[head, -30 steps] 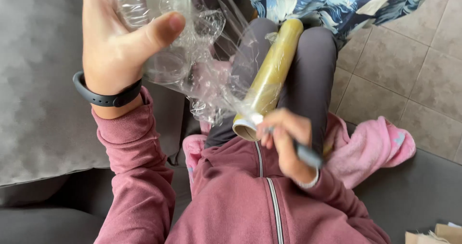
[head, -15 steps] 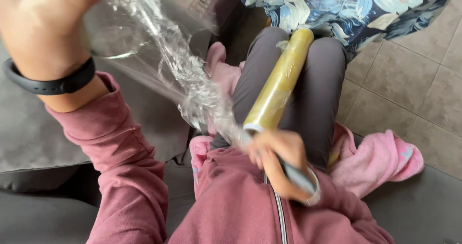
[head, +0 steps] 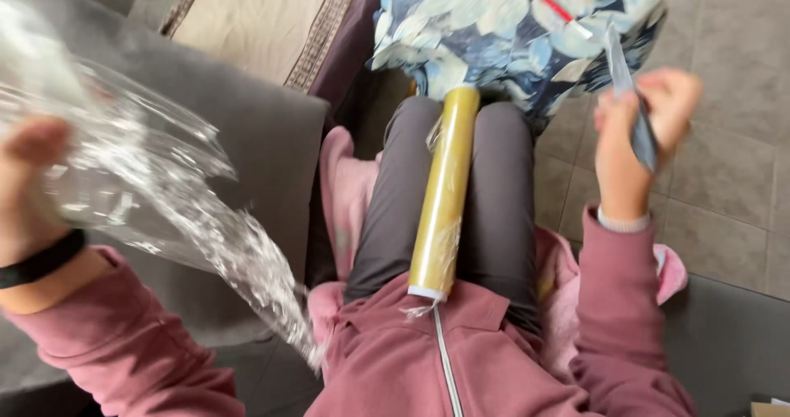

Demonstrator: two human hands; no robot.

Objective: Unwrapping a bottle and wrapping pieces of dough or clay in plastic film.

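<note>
My left hand [head: 29,182] is raised at the far left, gripping an object wrapped in clear cling film [head: 140,178]; a loose tail of film trails down toward my chest. A yellowish roll of cling film [head: 444,195] lies lengthwise between my thighs, free of the wrapped bundle. My right hand [head: 638,137] is lifted at the right, closed around a slim grey cutting tool [head: 629,96] with its blade pointing up.
I sit on a grey sofa [head: 247,137] in dark leggings and a maroon zip jacket. A pink towel [head: 568,277] lies under my legs. A blue floral cushion [head: 510,30] sits past my knees, and beige floor tiles [head: 724,178] lie to the right.
The film between roll and bundle has come apart. My right hand rose from the roll's near end to the upper right with the tool. My left hand swung the wrapped bundle out left.
</note>
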